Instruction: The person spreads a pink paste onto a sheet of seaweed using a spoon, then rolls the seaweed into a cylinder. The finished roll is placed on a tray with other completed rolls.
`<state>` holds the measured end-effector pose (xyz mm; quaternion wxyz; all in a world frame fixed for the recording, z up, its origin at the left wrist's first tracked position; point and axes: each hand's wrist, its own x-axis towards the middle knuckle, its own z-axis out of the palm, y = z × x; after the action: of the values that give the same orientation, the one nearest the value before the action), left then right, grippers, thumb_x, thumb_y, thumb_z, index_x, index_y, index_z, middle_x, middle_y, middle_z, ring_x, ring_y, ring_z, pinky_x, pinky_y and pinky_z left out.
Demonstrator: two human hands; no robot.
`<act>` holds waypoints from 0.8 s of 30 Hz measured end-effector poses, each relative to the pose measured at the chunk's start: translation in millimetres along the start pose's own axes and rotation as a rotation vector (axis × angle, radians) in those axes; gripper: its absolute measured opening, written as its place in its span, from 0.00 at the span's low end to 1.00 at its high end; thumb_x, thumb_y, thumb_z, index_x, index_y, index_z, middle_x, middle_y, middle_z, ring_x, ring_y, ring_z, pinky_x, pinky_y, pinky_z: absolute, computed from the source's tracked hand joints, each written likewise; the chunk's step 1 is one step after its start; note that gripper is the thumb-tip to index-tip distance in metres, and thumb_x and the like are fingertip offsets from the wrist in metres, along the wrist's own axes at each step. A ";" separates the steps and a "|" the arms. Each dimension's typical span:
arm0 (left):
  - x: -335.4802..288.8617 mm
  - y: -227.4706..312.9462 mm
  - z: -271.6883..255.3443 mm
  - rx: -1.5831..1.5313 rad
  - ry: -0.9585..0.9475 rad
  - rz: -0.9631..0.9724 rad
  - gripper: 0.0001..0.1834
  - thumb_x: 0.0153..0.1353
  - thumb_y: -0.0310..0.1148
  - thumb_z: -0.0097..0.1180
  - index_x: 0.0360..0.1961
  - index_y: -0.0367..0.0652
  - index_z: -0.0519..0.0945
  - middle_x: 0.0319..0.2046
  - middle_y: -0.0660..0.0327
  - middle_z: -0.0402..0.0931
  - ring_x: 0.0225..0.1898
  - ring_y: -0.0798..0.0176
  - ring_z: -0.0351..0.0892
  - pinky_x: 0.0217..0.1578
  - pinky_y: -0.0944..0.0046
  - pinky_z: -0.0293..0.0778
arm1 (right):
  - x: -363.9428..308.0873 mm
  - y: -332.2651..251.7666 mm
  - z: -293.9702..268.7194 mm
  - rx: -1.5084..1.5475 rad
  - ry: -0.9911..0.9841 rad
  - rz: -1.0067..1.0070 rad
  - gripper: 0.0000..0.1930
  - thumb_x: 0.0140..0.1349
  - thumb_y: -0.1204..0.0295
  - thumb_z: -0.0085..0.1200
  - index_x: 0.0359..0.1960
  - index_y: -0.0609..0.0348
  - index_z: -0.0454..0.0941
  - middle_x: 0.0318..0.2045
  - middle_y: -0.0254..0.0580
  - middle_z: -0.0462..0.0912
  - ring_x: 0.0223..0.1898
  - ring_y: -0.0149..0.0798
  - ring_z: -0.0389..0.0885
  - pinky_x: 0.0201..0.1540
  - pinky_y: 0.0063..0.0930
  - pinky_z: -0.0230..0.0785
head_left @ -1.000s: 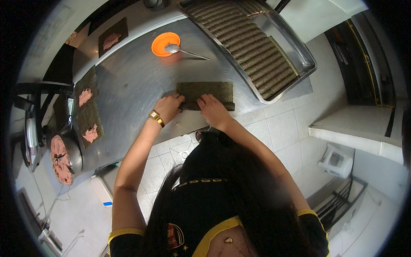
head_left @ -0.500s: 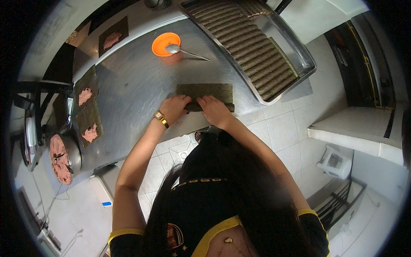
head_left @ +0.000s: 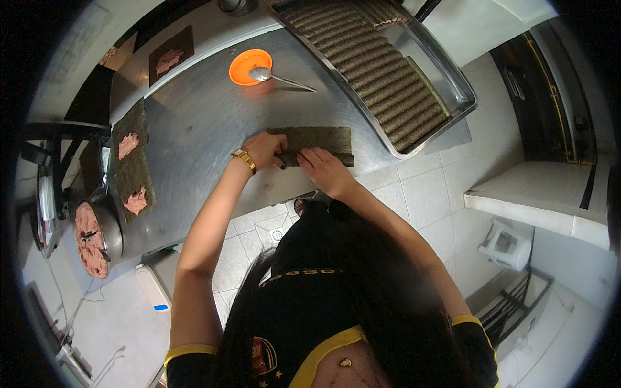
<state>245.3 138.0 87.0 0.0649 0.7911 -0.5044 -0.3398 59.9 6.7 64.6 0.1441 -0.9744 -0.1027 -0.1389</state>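
A dark green seaweed sheet (head_left: 326, 137) lies at the near edge of the steel table, its near side rolled into a narrow tube. My left hand (head_left: 261, 152), with a gold watch at the wrist, curls its fingers and thumb around the left end of the roll. My right hand (head_left: 325, 171) is closed over the roll's middle, fingers together on top; its thumb is hidden. Any filling inside the roll is out of sight. Beyond the sheet stands an orange bowl (head_left: 240, 70) with a metal spoon (head_left: 284, 80) resting on its rim.
A deep metal tray (head_left: 402, 154) at the far right holds several seaweed rolls laid side by side. At left are flat seaweed sheets (head_left: 132, 169) topped with pink paste, and a metal bowl (head_left: 114, 234) of pink paste. Another topped sheet (head_left: 184, 44) lies farther back.
My left hand has shifted slightly up and turned, its fingers more bent at the roll's left end. My right hand has barely moved, and the roll looks much the same.
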 end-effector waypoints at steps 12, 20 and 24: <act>-23.0 32.6 15.4 0.358 0.230 0.019 0.17 0.50 0.33 0.62 0.42 0.43 0.75 0.40 0.55 0.76 0.42 0.52 0.79 0.40 0.57 0.77 | 9.6 10.3 12.0 -0.076 -0.087 0.135 0.13 0.55 0.71 0.47 0.41 0.65 0.75 0.41 0.47 0.75 0.46 0.46 0.73 0.50 0.35 0.68; -21.6 32.1 14.1 0.307 0.182 -0.015 0.16 0.51 0.32 0.61 0.43 0.43 0.77 0.44 0.53 0.76 0.42 0.50 0.79 0.42 0.55 0.76 | -9.2 33.9 -11.1 -0.008 -0.337 0.370 0.16 0.56 0.69 0.53 0.45 0.64 0.74 0.45 0.51 0.75 0.49 0.51 0.72 0.54 0.39 0.65; -20.3 29.7 12.7 0.240 0.197 -0.071 0.15 0.51 0.32 0.62 0.42 0.47 0.79 0.45 0.53 0.77 0.43 0.50 0.79 0.43 0.54 0.76 | -11.2 39.0 -36.4 0.019 -0.340 0.458 0.12 0.55 0.73 0.45 0.39 0.65 0.76 0.41 0.51 0.77 0.49 0.51 0.74 0.52 0.39 0.67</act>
<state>209.9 143.9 100.1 0.0074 0.8401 -0.5043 -0.1998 50.0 -42.9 84.9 0.1617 -0.9801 0.0963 0.0637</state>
